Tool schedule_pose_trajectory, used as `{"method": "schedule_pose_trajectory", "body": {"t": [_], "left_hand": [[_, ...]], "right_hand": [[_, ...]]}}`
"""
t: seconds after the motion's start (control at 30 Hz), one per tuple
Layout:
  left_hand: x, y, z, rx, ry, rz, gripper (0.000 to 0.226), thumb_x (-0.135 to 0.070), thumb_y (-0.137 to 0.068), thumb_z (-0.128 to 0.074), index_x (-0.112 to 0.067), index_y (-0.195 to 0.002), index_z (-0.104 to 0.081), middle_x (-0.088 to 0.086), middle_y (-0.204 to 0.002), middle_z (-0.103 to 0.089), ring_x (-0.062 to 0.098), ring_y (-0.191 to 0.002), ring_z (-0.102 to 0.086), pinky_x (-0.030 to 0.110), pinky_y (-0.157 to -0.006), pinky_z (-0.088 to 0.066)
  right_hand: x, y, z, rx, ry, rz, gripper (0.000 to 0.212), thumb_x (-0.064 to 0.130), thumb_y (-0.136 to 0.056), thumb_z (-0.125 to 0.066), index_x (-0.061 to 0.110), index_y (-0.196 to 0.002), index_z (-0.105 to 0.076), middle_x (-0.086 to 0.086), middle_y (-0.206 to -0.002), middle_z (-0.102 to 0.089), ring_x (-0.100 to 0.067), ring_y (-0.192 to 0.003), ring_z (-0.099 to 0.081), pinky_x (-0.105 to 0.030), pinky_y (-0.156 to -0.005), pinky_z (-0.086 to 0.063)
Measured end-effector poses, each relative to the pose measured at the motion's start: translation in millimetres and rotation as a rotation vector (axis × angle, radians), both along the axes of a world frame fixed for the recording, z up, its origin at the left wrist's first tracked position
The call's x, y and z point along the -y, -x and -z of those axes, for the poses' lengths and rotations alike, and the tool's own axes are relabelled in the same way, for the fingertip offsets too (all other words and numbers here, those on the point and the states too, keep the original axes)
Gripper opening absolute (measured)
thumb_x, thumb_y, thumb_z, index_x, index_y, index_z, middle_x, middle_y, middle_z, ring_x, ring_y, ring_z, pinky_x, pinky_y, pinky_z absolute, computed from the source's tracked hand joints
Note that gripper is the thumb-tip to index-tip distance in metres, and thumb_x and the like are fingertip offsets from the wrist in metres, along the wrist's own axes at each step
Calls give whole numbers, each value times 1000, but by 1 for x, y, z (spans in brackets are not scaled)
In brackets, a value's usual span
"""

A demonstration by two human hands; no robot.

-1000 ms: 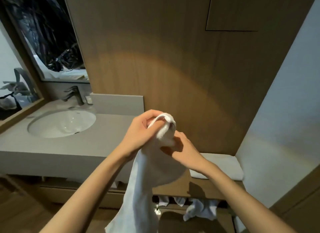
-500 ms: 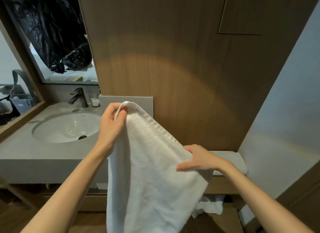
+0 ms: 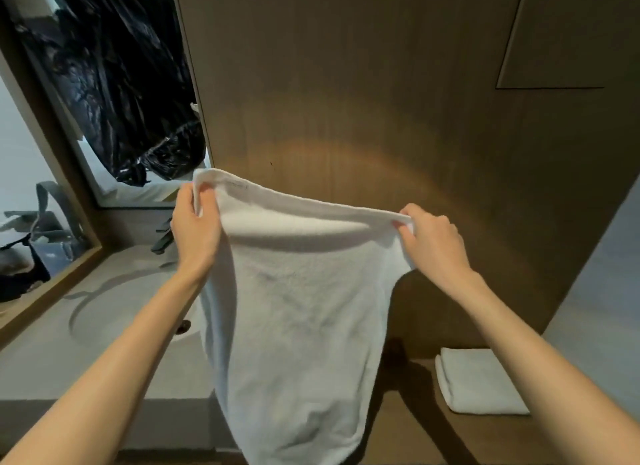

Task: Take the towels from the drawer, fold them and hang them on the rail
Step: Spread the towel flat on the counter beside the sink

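A white towel (image 3: 298, 312) hangs spread out in front of me, held up by its top edge. My left hand (image 3: 194, 229) pinches the top left corner and my right hand (image 3: 429, 239) grips the top right corner, so the upper edge stretches between them and the rest drapes down past the counter's front. A second white towel (image 3: 481, 381), folded flat, lies on the wooden shelf (image 3: 415, 416) at the lower right. The drawer and the rail are hidden behind the hanging towel or out of view.
A grey counter (image 3: 52, 354) with a round sink (image 3: 114, 312) and a dark tap (image 3: 162, 243) is on the left, below a mirror (image 3: 114, 94). A wood-panelled wall (image 3: 363, 101) stands straight ahead, a pale wall (image 3: 602, 291) at the right.
The bunched towel has been opened out: my hands moved apart along its top edge to the two corners and rose. My view shifted up and right, so the space below the counter dropped out of sight.
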State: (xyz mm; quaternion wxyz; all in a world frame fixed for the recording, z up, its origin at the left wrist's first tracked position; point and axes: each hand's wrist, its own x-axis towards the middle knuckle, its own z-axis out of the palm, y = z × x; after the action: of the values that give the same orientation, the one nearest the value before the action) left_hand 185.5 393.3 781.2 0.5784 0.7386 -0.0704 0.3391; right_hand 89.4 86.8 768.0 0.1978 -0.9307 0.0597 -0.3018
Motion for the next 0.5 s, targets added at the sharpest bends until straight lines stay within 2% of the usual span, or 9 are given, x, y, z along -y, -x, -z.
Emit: {"method": "schedule_pose_trajectory", "body": {"t": [0.07,0.13,0.2,0.27,0.37,0.43,0.5], "left_hand": [[5,-34,-21,43,-8,21,21,-26,-100,-39,-14,-83,-42,-8,-72,-38,2,-63,-35,25,-64,-31],[13,-70,-40,93,-31,-4,19,-29,-101,-35,-16,-88,-42,-10,-74,-39,10,-72,-40,33,-71,-35],[22,-103,-59,108,-58,-66,20,-31,-101,-30,-18,-89,-40,-7,-81,-42,20,-85,-42,39,-79,-36],[28,-133,-76,125,-57,-126,18,-27,-101,-29,-16,-93,-41,1,-91,-47,23,-94,-42,40,-85,-33],[31,-175,-96,120,-107,-168,25,-20,-101,-30,-5,-113,-45,16,-117,-47,28,-113,-38,39,-95,-27],[32,-202,-104,66,-113,-136,39,-23,-102,-27,-1,-135,-34,21,-143,-32,29,-132,-26,39,-108,-17],[32,-222,-108,28,-75,-107,50,-26,-103,-25,-1,-146,-20,19,-155,-15,30,-144,-9,42,-115,-4]], "right_hand": [[-1,-44,-18,67,-261,-33,8,27,-99,-51,23,-105,-55,8,-91,-57,-11,-75,-58,-19,-52,-46],[-1,-84,-32,140,-422,-48,6,25,-100,-51,23,-103,-55,9,-93,-56,-12,-80,-59,-17,-53,-49],[-2,-119,-47,221,-458,-42,6,24,-100,-49,22,-104,-54,10,-95,-55,-8,-81,-57,-14,-59,-45],[-2,-153,-62,260,-465,-51,10,22,-101,-48,19,-106,-55,8,-97,-56,-7,-81,-56,-13,-63,-44],[-1,-196,-80,245,-480,-81,13,20,-101,-47,19,-110,-55,7,-99,-56,-7,-84,-55,-15,-67,-46],[-1,-214,-88,242,-463,-125,11,20,-101,-47,19,-110,-53,12,-94,-54,-5,-82,-54,-14,-66,-45],[-2,-225,-91,231,-464,-170,8,20,-101,-48,20,-108,-51,18,-90,-51,-4,-82,-54,-12,-66,-43]]}}
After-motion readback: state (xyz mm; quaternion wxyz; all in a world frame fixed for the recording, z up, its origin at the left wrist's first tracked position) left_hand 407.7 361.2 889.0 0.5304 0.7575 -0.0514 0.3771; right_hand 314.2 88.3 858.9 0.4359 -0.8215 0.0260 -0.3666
